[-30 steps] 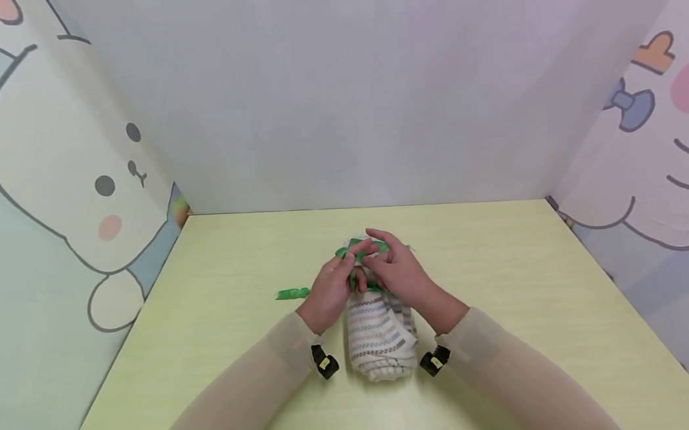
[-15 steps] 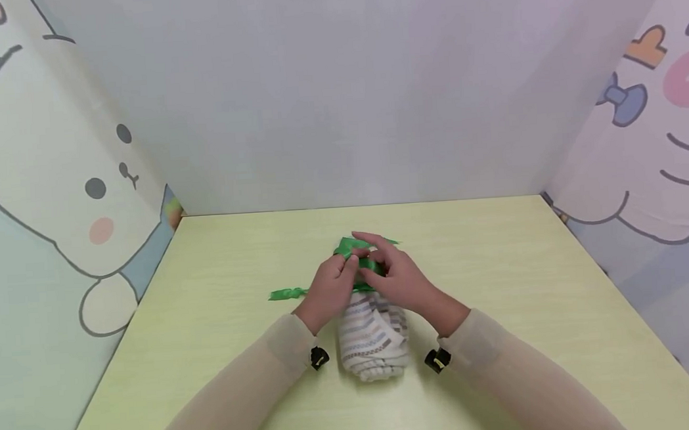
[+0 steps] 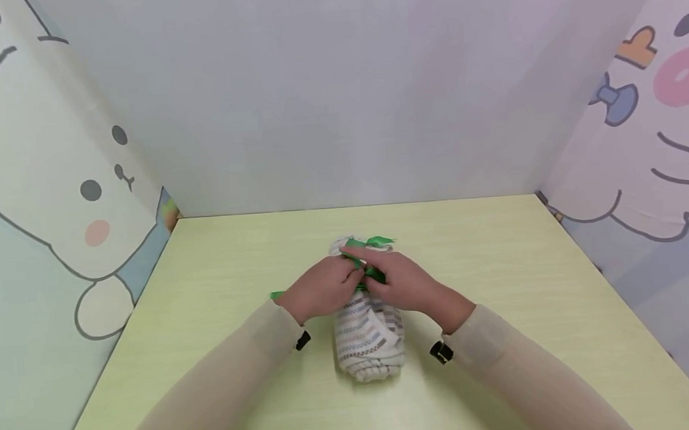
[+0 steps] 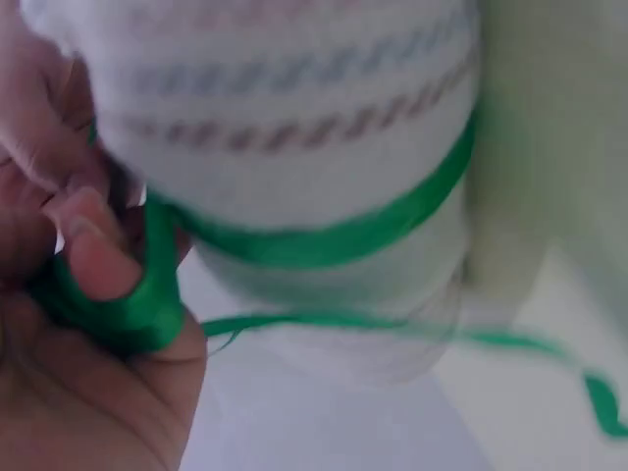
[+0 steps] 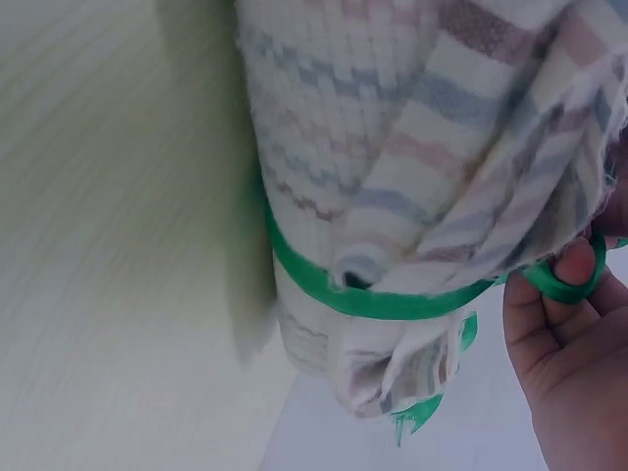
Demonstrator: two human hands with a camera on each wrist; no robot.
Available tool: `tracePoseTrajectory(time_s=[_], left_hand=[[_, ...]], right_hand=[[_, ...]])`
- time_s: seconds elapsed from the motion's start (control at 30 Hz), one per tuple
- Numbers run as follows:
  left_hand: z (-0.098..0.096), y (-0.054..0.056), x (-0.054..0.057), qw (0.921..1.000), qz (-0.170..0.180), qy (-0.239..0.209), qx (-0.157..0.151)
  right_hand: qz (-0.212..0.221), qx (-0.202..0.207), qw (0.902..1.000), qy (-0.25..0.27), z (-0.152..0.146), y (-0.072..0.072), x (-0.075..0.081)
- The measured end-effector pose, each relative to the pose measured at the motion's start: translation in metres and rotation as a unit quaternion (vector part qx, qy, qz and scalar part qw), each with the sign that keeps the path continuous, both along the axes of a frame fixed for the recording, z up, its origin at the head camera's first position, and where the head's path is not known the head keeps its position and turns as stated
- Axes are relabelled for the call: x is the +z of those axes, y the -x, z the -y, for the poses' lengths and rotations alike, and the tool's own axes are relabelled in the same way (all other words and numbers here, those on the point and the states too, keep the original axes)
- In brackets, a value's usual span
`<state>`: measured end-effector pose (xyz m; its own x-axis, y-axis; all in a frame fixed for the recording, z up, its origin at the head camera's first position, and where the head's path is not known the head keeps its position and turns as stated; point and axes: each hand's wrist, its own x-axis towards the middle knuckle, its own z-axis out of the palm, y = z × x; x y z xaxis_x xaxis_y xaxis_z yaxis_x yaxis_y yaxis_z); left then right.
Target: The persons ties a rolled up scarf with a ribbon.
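A rolled cloth (image 3: 367, 342), white with rows of coloured stripes, lies lengthwise on the table. Round it runs a green ribbon (image 5: 388, 302), drawn snug against the fabric. Above the roll my left hand (image 3: 324, 285) holds part of the ribbon between curled fingers; in the left wrist view a wide green band (image 4: 132, 314) wraps over those fingers. Facing it, my right hand (image 3: 407, 278) pinches a small ribbon loop (image 5: 569, 287), its index finger reaching across toward the left hand. Where the ribbon crosses itself is mostly hidden by the fingers.
One ribbon tail (image 3: 276, 295) shows past the left wrist, another tail (image 3: 380, 241) at the roll's far end. The pale yellow table (image 3: 501, 264) extends on both sides. A plain wall (image 3: 337, 97) rises behind it, with cartoon-printed panels at either side.
My left hand has turned palm down and now covers more of the ribbon. The right index finger has lowered across the roll. The view has shifted slightly.
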<state>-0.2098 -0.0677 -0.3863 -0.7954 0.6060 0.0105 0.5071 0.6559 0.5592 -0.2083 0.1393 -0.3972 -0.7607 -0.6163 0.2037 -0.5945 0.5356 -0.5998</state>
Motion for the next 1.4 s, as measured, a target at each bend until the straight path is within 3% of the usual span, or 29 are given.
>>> tracePoseTrajectory(time_s=[0.1, 0.2, 0.53, 0.87, 1.0, 1.23, 1.4], left_hand=[[0.002, 0.000, 0.007, 0.9979, -0.016, 0.055, -0.031], [0.004, -0.001, 0.010, 0.9973, -0.012, 0.065, -0.033], [0.002, -0.008, 0.002, 0.9993, 0.014, -0.024, 0.025], [-0.005, -0.019, -0.005, 0.9886, 0.026, -0.102, 0.108], [-0.004, -0.020, -0.009, 0.9847, 0.026, -0.138, 0.103], [-0.001, -0.018, -0.010, 0.9901, 0.002, -0.121, 0.071], [-0.001, -0.020, -0.008, 0.9880, -0.003, -0.117, 0.100]], right_hand=[[0.002, 0.007, 1.0000, 0.002, 0.000, 0.001, 0.000], [0.003, -0.009, 0.9999, 0.010, 0.001, 0.001, -0.002], [-0.019, -0.084, 0.9958, 0.030, 0.004, 0.001, -0.009], [-0.035, -0.136, 0.9894, 0.038, 0.010, 0.000, -0.012], [-0.047, -0.128, 0.9893, 0.051, 0.012, 0.002, -0.014], [-0.066, -0.075, 0.9948, 0.022, 0.010, 0.005, -0.015], [-0.082, -0.103, 0.9906, 0.034, 0.012, 0.003, -0.018]])
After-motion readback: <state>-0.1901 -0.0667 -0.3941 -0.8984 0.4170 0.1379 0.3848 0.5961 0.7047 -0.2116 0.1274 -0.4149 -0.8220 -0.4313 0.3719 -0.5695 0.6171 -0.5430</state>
